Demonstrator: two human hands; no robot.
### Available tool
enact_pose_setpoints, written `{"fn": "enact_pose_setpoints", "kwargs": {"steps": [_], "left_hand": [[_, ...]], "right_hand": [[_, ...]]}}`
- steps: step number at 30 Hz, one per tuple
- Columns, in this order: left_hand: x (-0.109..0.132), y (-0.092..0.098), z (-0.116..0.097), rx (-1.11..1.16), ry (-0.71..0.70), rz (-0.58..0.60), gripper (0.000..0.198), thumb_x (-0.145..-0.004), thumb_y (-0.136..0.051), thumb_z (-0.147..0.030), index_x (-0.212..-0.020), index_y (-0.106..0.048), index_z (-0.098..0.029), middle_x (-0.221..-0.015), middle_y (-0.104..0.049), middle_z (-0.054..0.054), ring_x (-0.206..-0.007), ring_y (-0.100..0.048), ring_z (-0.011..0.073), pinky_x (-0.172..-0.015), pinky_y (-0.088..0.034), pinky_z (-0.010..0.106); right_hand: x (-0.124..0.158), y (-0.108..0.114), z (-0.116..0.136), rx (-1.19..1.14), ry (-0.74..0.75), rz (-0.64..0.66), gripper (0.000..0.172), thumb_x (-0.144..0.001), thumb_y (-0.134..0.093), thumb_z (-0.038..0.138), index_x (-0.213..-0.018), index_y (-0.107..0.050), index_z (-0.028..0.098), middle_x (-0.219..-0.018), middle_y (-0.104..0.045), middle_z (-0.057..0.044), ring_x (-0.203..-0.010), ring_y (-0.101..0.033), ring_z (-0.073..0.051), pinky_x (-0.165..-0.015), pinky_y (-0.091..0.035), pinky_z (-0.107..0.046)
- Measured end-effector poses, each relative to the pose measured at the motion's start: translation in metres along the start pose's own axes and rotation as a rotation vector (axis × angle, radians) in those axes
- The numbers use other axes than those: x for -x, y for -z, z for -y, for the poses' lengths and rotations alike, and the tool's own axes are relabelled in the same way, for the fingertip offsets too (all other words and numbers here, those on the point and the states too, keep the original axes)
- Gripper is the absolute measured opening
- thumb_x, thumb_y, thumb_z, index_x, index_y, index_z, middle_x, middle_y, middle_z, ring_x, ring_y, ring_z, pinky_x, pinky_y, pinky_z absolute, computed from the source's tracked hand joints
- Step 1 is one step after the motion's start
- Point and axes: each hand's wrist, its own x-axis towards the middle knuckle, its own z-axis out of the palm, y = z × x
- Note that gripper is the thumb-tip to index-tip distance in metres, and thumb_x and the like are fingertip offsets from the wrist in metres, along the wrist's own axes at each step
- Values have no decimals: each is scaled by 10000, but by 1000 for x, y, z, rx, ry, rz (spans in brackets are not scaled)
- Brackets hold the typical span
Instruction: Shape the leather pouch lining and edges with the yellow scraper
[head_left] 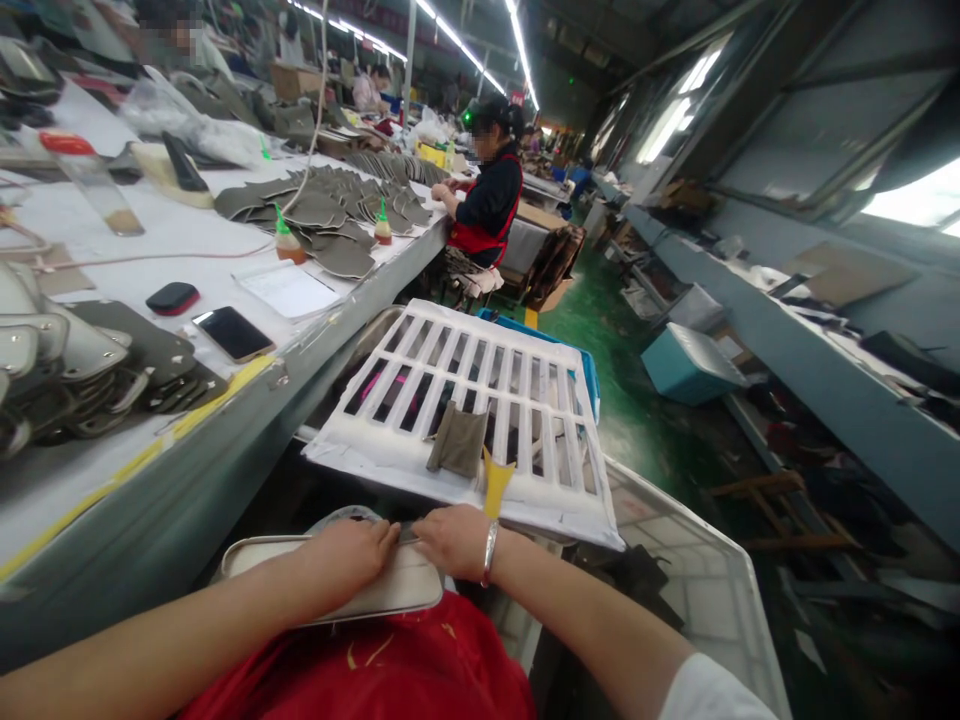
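On my lap, against the red apron, rests a cream piece with rounded corners and a thin edge trim, perhaps a bag part. The fingers of my left hand are curled over its far edge. Close beside it, my right hand, with a silver bracelet at the wrist, is closed at the same far edge; its fingertips nearly meet those of the left. What lies under the fingertips is mostly hidden. Just beyond, a white slatted rack carries a folded olive-grey fabric piece and a yellow fork-ended tool.
To the left, a long workbench holds a phone, dark grey cut pieces, green-tipped glue bottles and stacked parts. A co-worker sits farther along it. A white crate stands at right, with green floor beyond.
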Motion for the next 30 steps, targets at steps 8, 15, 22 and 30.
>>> {"fn": "enact_pose_setpoints", "kwargs": {"steps": [8, 15, 22, 30], "left_hand": [[2, -15, -5, -206, -84, -93, 489, -796, -352, 0, -1274, -450, 43, -1215, -496, 323, -1019, -580, 368, -756, -526, 479], [50, 32, 57, 584, -31, -12, 365, -896, -345, -142, -1130, -619, -200, -1095, -650, 48, -958, -620, 188, -865, -478, 269], [71, 8, 78, 528, -87, -30, 438, -878, -363, -143, -1285, -517, -191, -1281, -546, 66, -1138, -541, 192, -994, -411, 278], [81, -10, 75, 389, -55, -37, 514, -874, -310, -113, -1374, -402, -184, -1387, -428, 97, -1243, -444, 209, -1044, -352, 321]], "right_hand": [[-33, 10, -11, -238, -54, 206, 366, -942, -370, 359, -1020, -676, 173, -1053, -675, -81, -966, -614, -216, -781, -445, -294], [-53, 2, -34, -696, -19, 389, 377, -904, -500, 309, -1233, -574, 141, -1183, -616, -81, -1065, -567, -187, -908, -416, -237], [-68, 1, -27, -907, 23, 454, 407, -929, -451, 306, -1305, -502, 160, -1255, -566, -57, -1137, -524, -175, -971, -385, -235], [-95, 16, 1, -781, 150, 448, 411, -959, -359, 262, -1335, -459, 129, -1299, -524, -98, -1180, -490, -188, -1015, -342, -257]]}}
